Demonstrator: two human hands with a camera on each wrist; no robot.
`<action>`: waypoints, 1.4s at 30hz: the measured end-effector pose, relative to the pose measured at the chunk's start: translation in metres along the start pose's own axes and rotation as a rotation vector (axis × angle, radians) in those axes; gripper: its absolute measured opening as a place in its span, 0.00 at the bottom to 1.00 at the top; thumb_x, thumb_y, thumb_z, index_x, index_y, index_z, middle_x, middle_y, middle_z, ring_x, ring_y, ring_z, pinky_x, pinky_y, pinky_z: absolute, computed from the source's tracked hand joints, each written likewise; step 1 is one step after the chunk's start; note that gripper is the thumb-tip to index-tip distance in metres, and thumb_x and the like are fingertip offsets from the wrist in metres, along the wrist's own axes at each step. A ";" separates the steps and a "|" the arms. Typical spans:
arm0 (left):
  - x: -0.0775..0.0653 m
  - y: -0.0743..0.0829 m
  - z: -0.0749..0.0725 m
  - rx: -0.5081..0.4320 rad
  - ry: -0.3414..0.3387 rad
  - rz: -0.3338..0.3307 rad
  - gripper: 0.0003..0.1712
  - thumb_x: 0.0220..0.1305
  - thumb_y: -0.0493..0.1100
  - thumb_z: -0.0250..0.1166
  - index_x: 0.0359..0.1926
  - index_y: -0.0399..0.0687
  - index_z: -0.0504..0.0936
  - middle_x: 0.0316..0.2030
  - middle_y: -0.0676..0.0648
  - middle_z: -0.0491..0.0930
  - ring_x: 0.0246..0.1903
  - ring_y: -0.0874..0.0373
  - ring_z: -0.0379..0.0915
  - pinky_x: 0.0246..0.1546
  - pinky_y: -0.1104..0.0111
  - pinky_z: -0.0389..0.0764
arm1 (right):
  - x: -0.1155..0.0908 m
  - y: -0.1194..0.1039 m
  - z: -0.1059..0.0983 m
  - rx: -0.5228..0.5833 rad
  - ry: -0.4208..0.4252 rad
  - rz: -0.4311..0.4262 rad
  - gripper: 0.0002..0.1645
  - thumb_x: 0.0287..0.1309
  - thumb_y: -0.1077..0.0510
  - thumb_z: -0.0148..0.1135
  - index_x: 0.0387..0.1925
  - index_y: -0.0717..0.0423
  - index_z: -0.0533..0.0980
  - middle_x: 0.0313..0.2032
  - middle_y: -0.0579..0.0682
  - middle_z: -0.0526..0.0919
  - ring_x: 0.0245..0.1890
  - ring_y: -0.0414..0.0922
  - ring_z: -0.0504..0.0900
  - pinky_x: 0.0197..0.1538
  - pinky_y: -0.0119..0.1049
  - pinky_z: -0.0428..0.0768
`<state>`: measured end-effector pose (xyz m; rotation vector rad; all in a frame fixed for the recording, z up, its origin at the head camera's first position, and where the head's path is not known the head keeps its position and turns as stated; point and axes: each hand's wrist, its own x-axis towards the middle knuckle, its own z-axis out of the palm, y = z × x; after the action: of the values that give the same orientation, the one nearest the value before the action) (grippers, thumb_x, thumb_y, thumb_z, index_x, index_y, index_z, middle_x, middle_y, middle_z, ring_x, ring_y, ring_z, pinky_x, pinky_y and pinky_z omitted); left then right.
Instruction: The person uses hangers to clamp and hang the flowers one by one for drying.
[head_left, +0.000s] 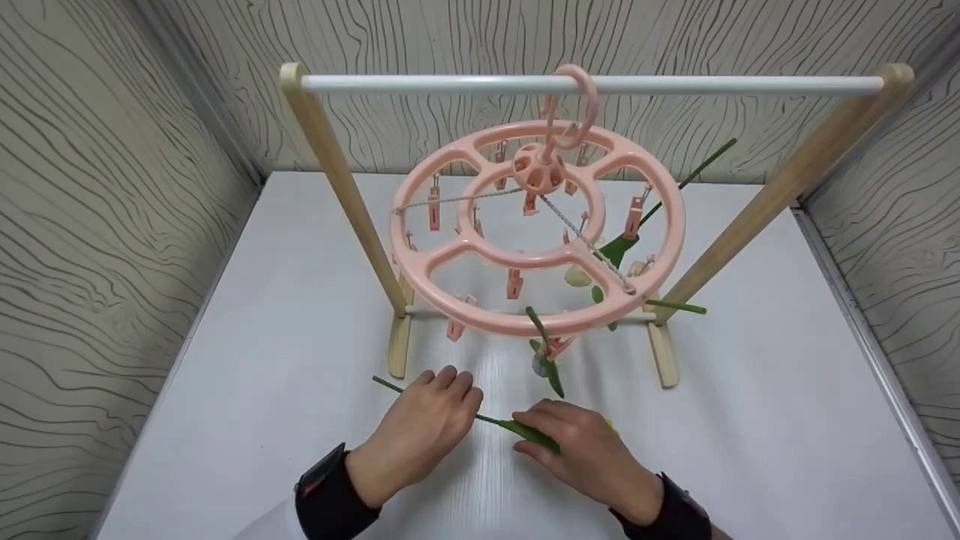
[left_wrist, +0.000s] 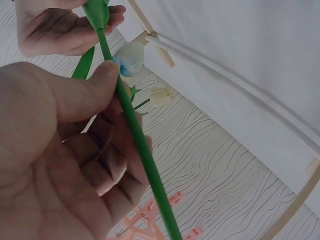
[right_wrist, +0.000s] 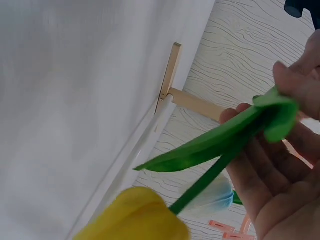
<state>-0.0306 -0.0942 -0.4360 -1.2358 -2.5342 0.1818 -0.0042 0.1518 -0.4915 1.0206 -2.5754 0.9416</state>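
Observation:
An artificial yellow tulip [right_wrist: 140, 215] with a green stem and leaves lies across both hands, low in front of the rack. My left hand [head_left: 427, 420] grips the lower part of its stem [left_wrist: 142, 145], the thumb on one side and curled fingers on the other. To the right, my right hand [head_left: 585, 450] holds the tulip around its green leaf [right_wrist: 195, 150], below the bloom. In the head view that bloom is mostly hidden behind the right hand. A white-and-blue tulip [left_wrist: 131, 59] hangs just beyond, from a round pink clip hanger [head_left: 420, 277].
The hanger hooks over the white rod [head_left: 450, 85] of a wooden-legged rack [head_left: 341, 187]. Several pink clips [head_left: 434, 210] dangle from it. A cream tulip [left_wrist: 161, 96] hangs on its right side, stems jutting outward. Patterned walls [head_left: 97, 225] border the white table [head_left: 247, 315].

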 end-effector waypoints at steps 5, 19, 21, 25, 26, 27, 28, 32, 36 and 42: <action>0.000 -0.001 0.003 -0.055 0.020 -0.020 0.11 0.55 0.36 0.76 0.31 0.48 0.80 0.27 0.52 0.75 0.28 0.58 0.71 0.23 0.72 0.70 | -0.001 -0.001 0.004 -0.008 0.028 0.019 0.16 0.48 0.63 0.80 0.41 0.51 0.86 0.35 0.39 0.85 0.33 0.33 0.83 0.36 0.25 0.81; -0.019 -0.029 0.005 -0.456 0.276 -0.303 0.27 0.48 0.50 0.83 0.47 0.48 0.83 0.40 0.52 0.81 0.43 0.55 0.76 0.42 0.64 0.80 | -0.013 0.004 -0.002 0.173 0.078 0.175 0.17 0.49 0.68 0.77 0.39 0.48 0.85 0.35 0.36 0.86 0.33 0.31 0.82 0.33 0.23 0.80; -0.024 -0.033 0.006 -0.541 0.331 -0.348 0.29 0.47 0.49 0.84 0.48 0.47 0.83 0.41 0.52 0.82 0.43 0.56 0.77 0.41 0.66 0.80 | -0.015 0.004 -0.002 0.192 0.096 0.178 0.17 0.50 0.67 0.77 0.40 0.47 0.85 0.35 0.36 0.85 0.32 0.31 0.82 0.33 0.22 0.79; -0.031 -0.036 0.011 -0.771 0.430 -0.448 0.30 0.47 0.43 0.84 0.51 0.46 0.81 0.44 0.54 0.83 0.44 0.59 0.78 0.40 0.69 0.81 | -0.018 0.003 -0.002 0.242 0.137 0.172 0.15 0.53 0.65 0.76 0.41 0.47 0.85 0.35 0.37 0.86 0.32 0.32 0.82 0.32 0.21 0.78; -0.031 -0.034 0.014 -0.829 0.455 -0.470 0.30 0.47 0.42 0.83 0.52 0.46 0.81 0.44 0.55 0.83 0.44 0.60 0.79 0.39 0.69 0.81 | -0.019 0.003 -0.002 0.259 0.147 0.169 0.15 0.54 0.65 0.75 0.42 0.47 0.85 0.35 0.37 0.86 0.31 0.33 0.82 0.32 0.21 0.78; -0.032 -0.032 0.015 -0.888 0.470 -0.493 0.30 0.48 0.41 0.83 0.52 0.47 0.81 0.44 0.56 0.83 0.43 0.61 0.79 0.39 0.68 0.82 | -0.019 0.002 -0.002 0.275 0.159 0.165 0.14 0.54 0.65 0.75 0.42 0.48 0.85 0.35 0.38 0.86 0.32 0.34 0.83 0.32 0.21 0.78; -0.032 -0.030 0.017 -0.947 0.485 -0.512 0.29 0.49 0.40 0.82 0.53 0.48 0.81 0.44 0.56 0.84 0.43 0.61 0.80 0.39 0.67 0.82 | -0.019 0.001 -0.001 0.293 0.169 0.164 0.14 0.55 0.65 0.75 0.42 0.48 0.85 0.35 0.39 0.86 0.31 0.34 0.83 0.32 0.22 0.78; -0.028 -0.015 0.024 -1.158 0.528 -0.544 0.20 0.54 0.37 0.79 0.46 0.49 0.81 0.44 0.55 0.85 0.40 0.58 0.83 0.36 0.63 0.85 | -0.017 -0.003 0.001 0.366 0.199 0.175 0.14 0.56 0.65 0.73 0.43 0.48 0.85 0.37 0.41 0.87 0.33 0.38 0.84 0.34 0.24 0.80; -0.022 -0.001 0.028 -1.321 0.564 -0.514 0.15 0.57 0.33 0.76 0.44 0.46 0.81 0.44 0.49 0.85 0.39 0.52 0.84 0.37 0.62 0.87 | -0.014 -0.008 0.002 0.461 0.177 0.235 0.12 0.58 0.64 0.71 0.43 0.48 0.84 0.37 0.43 0.87 0.35 0.40 0.85 0.36 0.28 0.83; -0.012 0.013 0.032 -1.514 0.625 -0.415 0.14 0.61 0.28 0.70 0.47 0.38 0.79 0.41 0.39 0.82 0.40 0.46 0.85 0.39 0.59 0.88 | -0.009 -0.015 0.007 0.622 0.137 0.326 0.09 0.62 0.65 0.68 0.44 0.54 0.83 0.36 0.45 0.86 0.32 0.43 0.85 0.35 0.35 0.86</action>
<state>-0.0248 -0.0951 -0.4724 -0.7435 -2.0030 -2.1028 0.0131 0.1438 -0.4929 0.6169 -2.4156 1.9019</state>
